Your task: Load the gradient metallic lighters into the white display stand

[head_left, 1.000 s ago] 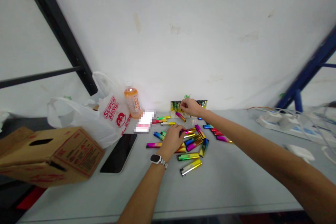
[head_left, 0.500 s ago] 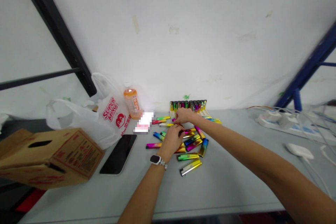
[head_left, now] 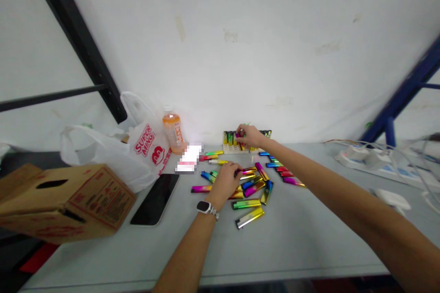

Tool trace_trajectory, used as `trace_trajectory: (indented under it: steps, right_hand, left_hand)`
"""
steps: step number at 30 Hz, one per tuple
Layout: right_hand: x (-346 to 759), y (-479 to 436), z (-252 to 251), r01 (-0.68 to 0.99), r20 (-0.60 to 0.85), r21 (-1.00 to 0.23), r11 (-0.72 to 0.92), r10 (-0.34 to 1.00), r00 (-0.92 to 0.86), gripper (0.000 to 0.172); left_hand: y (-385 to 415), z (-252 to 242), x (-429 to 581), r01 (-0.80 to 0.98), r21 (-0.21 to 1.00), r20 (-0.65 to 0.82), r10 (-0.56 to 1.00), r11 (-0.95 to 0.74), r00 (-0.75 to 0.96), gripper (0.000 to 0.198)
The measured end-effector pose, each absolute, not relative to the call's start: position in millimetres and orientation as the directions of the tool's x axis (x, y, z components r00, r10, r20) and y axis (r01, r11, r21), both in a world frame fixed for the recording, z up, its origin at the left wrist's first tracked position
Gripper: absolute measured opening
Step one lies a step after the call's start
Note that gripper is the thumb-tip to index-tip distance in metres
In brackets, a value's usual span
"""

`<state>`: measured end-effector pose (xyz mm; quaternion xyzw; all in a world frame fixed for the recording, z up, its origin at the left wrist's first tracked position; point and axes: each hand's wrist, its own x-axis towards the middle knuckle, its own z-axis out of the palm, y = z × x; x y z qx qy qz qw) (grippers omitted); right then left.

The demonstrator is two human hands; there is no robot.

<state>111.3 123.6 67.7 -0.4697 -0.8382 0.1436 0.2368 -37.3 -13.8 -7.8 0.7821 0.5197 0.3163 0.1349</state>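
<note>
Several shiny rainbow-coloured lighters (head_left: 252, 187) lie scattered on the grey table (head_left: 295, 242). My left hand (head_left: 225, 182), with a watch on its wrist, rests curled on the pile and grips a lighter at its fingertips. My right hand (head_left: 250, 136) reaches to the back of the table and pinches a magenta lighter upright at a tray of standing lighters (head_left: 229, 142) against the white wall.
A black phone (head_left: 156, 199) lies left of the pile, beside a cardboard box (head_left: 65, 201) and a white plastic bag (head_left: 137, 151). An orange drink bottle (head_left: 173, 132) stands by the wall. A power strip with cables (head_left: 371, 158) lies at the right.
My right hand took a lighter from near the pile and carried it back up to the tray by the wall. My left hand stayed on the pile.
</note>
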Motion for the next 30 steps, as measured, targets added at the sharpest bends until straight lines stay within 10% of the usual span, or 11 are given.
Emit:
trace_trajectory:
  steps: [17, 25, 30]
  right_hand:
    - [105, 137, 63, 0.771, 0.306, -0.307, 0.558, 0.825, -0.475, 0.014]
    - [96, 110, 75, 0.775, 0.267, 0.265, 0.574, 0.729, -0.631, 0.029]
    - [91, 89, 65, 0.770, 0.307, 0.359, 0.527, 0.712, -0.631, 0.032]
  left_hand:
    - [-7, -1, -44, 0.686, 0.646, 0.279, 0.940, -0.336, 0.198, 0.015]
    - [10, -5, -43, 0.669, 0.688, 0.172, 0.958, -0.282, 0.228, 0.012]
    - [13, -6, -44, 0.695, 0.625, 0.249, 0.934, -0.357, 0.256, 0.010]
